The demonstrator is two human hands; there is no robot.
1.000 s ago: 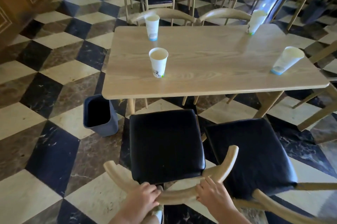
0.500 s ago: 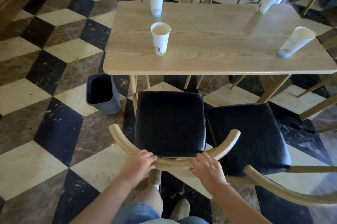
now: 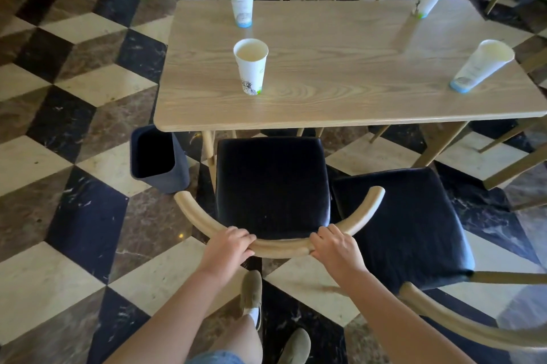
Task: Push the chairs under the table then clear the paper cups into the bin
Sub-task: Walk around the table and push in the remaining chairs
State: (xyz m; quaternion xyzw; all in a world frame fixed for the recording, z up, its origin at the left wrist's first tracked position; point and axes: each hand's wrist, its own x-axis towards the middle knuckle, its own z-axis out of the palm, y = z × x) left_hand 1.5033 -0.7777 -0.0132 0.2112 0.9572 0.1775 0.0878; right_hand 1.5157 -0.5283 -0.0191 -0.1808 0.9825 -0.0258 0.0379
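Your left hand (image 3: pixel 228 248) and right hand (image 3: pixel 336 249) grip the chair (image 3: pixel 272 186); next, push it straight under the table (image 3: pixel 340 67).

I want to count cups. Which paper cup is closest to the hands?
The white paper cup with green-and-black print, alone at the wooden table's near-left; the other three stand farther away.

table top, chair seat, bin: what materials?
Table top: light wood or wood-look veneer, matte, with visible grain swirls. Chair seat: black leather or vinyl, going by its soft sheen and creases. Bin: likely dark grey plastic, smooth and matte.
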